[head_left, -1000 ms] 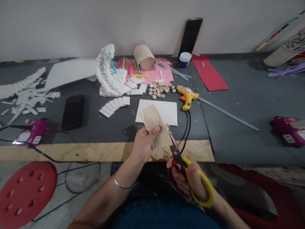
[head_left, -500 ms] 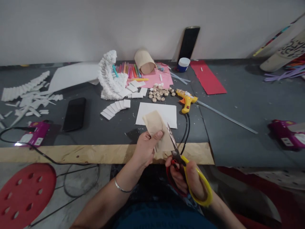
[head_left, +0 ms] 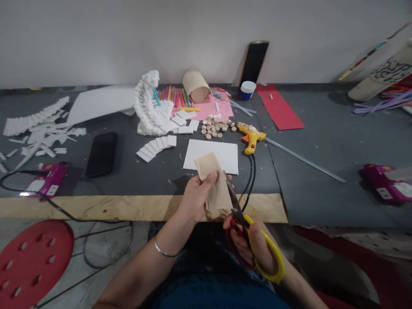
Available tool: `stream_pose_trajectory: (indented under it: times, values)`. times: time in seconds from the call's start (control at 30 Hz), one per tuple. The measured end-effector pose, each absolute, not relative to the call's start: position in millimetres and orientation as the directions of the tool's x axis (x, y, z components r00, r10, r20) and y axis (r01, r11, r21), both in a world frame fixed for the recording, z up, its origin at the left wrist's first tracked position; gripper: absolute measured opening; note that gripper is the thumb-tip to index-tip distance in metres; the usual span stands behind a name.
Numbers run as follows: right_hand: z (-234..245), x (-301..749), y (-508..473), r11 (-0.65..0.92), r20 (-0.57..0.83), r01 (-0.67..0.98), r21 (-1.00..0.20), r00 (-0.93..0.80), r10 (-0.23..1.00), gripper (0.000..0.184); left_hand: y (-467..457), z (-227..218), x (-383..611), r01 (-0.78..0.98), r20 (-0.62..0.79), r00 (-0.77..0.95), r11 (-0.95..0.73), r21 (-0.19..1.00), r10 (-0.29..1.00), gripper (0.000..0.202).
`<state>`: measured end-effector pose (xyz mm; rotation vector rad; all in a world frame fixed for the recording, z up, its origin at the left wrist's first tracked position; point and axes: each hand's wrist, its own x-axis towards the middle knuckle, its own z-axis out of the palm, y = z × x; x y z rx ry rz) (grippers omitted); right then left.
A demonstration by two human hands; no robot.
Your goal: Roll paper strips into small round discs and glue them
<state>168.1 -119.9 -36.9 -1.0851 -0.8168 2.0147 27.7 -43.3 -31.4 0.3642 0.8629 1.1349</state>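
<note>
My left hand (head_left: 197, 195) grips a beige sheet (head_left: 214, 165), perhaps cloth or paper, with the thumb pressed on its face. In my right hand (head_left: 249, 240) is a pair of scissors (head_left: 272, 257) with yellow and red handles. Their blades lie along the right edge of the beige sheet; whether they bite into it I cannot tell. Beyond the sheet, a white board (head_left: 222, 150) lies flat on the table. A yellow glue gun (head_left: 252, 141) rests behind and to the right of it, beside several small tan discs (head_left: 212, 128).
White square tiles (head_left: 154, 148) and a fluffy white piece (head_left: 148, 105) lie left of the discs. A black phone (head_left: 101, 154) and a purple power box (head_left: 48, 182) sit farther left. Red paper (head_left: 280, 107) is at the back right; a red stool (head_left: 32, 266) stands below.
The scissors have tilted more upright, their blades moving against the sheet's right edge. Fingertips now show behind the sheet near the blade tips. The view has shifted slightly.
</note>
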Motion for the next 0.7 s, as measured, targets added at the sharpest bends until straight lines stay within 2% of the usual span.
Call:
stream_pose_trajectory:
  times: [0.17,0.3,0.53,0.7]
  values:
    - [-52.9,172.5,-123.8,-0.575,-0.366,-0.388,-0.720,-0.492,0.790,0.078,-43.9,-37.5,30.8,-0.611,-0.437,0.105,0.405,0.680,0.893,0.038]
    - [-55.7,176.7,-126.0,-0.626,-0.380,-0.379,-0.681,-0.548,0.746,0.080,-44.1,-39.2,28.5,-0.620,-0.422,0.030,0.348,0.704,0.906,0.036]
    - [-53.0,178.1,-125.5,-0.640,-0.374,-0.367,-0.675,-0.577,0.726,0.080,-42.3,-36.1,28.5,-0.622,-0.413,0.054,0.354,0.698,0.909,0.040]
    - [-55.8,182.6,-128.5,-0.586,-0.326,-0.331,-0.739,-0.585,0.742,0.075,-38.6,-34.3,23.4,-0.619,-0.392,0.024,0.322,0.717,0.920,0.045]
